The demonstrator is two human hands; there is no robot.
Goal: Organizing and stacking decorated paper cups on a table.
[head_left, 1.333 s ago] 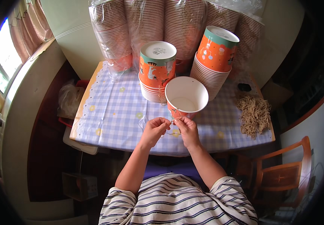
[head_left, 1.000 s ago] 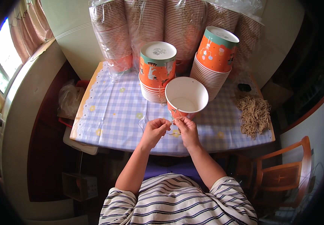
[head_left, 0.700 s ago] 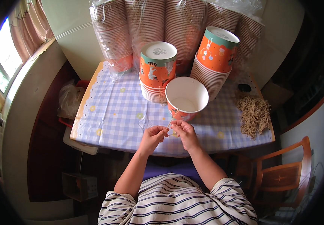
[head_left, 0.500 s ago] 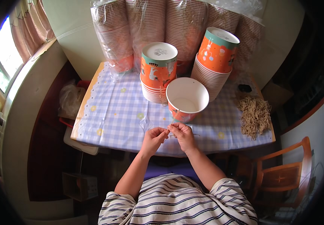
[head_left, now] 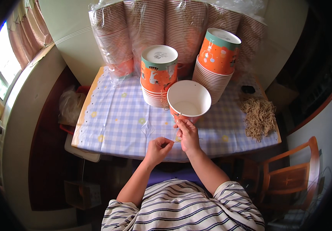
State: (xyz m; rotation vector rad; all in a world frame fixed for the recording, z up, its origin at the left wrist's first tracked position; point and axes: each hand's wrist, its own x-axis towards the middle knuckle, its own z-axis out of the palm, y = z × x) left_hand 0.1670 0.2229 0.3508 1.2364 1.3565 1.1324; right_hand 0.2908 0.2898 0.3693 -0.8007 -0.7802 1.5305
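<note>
Orange paper wraps the outside of an upright bucket [head_left: 189,98], white inside, which stands mouth up near the front edge of the table and tilts slightly toward the person. Thin beige cord [head_left: 177,141] hangs from the front of the bucket, just below its rim. Close against that front side, the right hand [head_left: 189,134] pinches the cord between thumb and forefinger, its other fingers curled in. Nearer the person than the bucket and a little to its left, the left hand [head_left: 159,150] grips the cord between thumb and forefinger, remaining fingers folded. Just behind the bucket on its left is a nested stack [head_left: 159,75] of matching buckets, upside down; behind it on its right is a taller stack [head_left: 214,79], likewise inverted. Farther behind the bucket stand tall columns [head_left: 146,30] of buckets in clear plastic. Well to the bucket's right lies a tangled heap of cord [head_left: 258,118], with a small black object [head_left: 247,89] behind the heap. Blue-and-white checked cloth [head_left: 123,123] spreads under the bucket. Beyond the table, to the bucket's right and nearer the person, is a wooden chair [head_left: 289,173].
</note>
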